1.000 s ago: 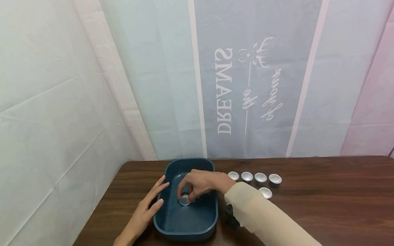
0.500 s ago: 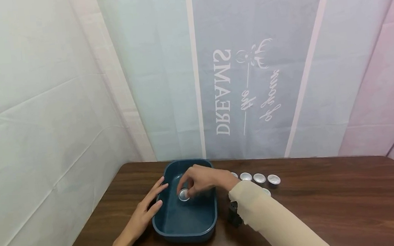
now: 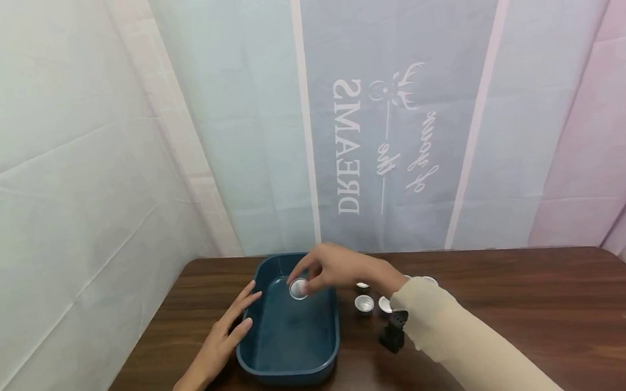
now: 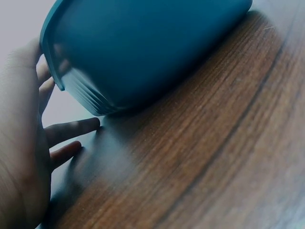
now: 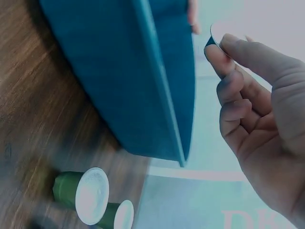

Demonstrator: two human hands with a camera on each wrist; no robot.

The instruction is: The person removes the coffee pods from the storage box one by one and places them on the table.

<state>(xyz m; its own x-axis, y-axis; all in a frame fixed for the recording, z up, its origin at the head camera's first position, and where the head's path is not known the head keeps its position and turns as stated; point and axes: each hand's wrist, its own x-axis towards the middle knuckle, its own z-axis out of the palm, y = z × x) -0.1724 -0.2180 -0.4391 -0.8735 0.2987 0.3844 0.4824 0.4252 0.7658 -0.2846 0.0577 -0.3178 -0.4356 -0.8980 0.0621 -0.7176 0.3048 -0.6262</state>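
My right hand [image 3: 338, 266] pinches a coffee capsule [image 3: 298, 289] by its rim between thumb and fingers, its silvery foil lid facing up. It holds the capsule over the far part of a dark blue rectangular bin [image 3: 292, 372]. In the right wrist view the held capsule [image 5: 214, 40] is seen from the side, apart from the bin's wall. My left hand [image 3: 219, 340] lies along the bin's left side, fingers extended and touching the rim. The left wrist view shows those fingers [image 4: 71, 131] spread beside the bin's outer wall [image 4: 143, 52].
Several more coffee capsules stand to the right of the bin, one a foil-topped capsule [image 3: 364, 304]; my right forearm hides some. The right wrist view shows a green-bodied capsule [image 5: 69, 188]. A brown wooden table [image 3: 524, 307] meets printed cloth [image 3: 261, 113] behind.
My right hand has lifted the coffee capsule up from low inside the bin and shifted it slightly right and away from me. My left hand stays at the bin's rim.
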